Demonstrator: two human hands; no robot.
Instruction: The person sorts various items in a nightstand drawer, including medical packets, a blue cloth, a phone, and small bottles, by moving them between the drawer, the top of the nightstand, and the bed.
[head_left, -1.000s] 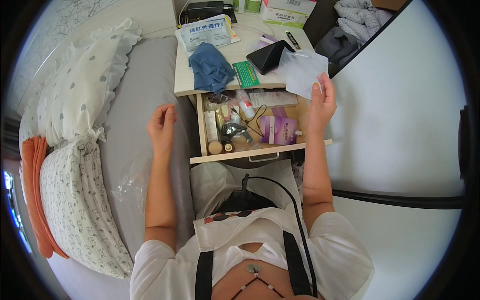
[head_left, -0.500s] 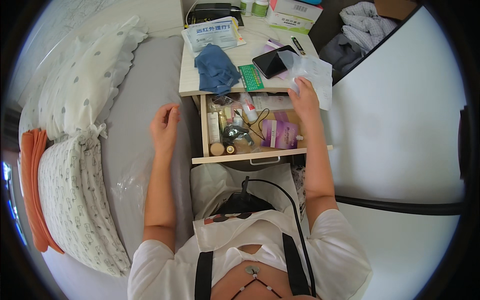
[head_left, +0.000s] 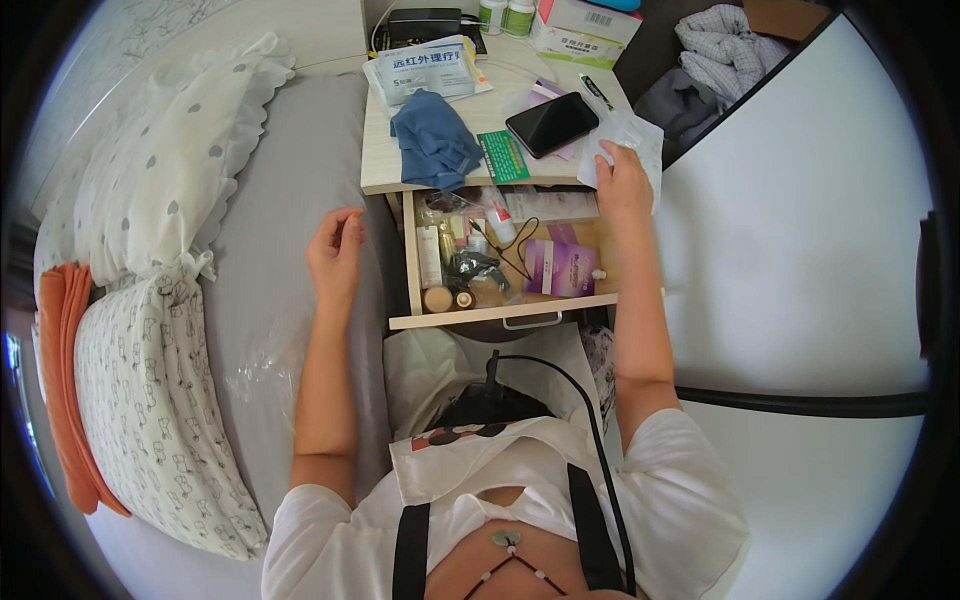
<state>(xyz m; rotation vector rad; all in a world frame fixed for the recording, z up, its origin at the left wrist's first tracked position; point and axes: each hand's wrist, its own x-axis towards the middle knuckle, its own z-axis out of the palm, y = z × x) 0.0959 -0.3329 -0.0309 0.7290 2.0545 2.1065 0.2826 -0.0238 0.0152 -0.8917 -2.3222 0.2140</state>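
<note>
My right hand (head_left: 624,185) is over a crumpled whitish plastic bag (head_left: 638,134) at the right corner of the nightstand top. Its thumb and forefinger look slightly apart, and the bag lies beneath them. My left hand (head_left: 336,250) hovers above the bed's edge, left of the drawer, fingers loosely curled in with nothing visible in them. Between my arms the drawer (head_left: 460,318) is pulled out. Inside lie a purple spouted pouch (head_left: 562,269), a white tube (head_left: 498,217), a dark cord (head_left: 522,240) and small cosmetic containers (head_left: 438,299).
On the nightstand (head_left: 383,160) are a blue cloth (head_left: 434,140), a green card (head_left: 503,155), a black phone (head_left: 552,124), a white-blue packet (head_left: 428,68), green-white bottles (head_left: 518,18) and a box (head_left: 585,32). The bed (head_left: 290,200) with pillows (head_left: 170,150) is left; a white panel (head_left: 790,220) stands right.
My right hand has moved right, bringing the plastic bag off the phone and down onto the nightstand's corner. The phone is now fully uncovered. My left hand has hardly moved.
</note>
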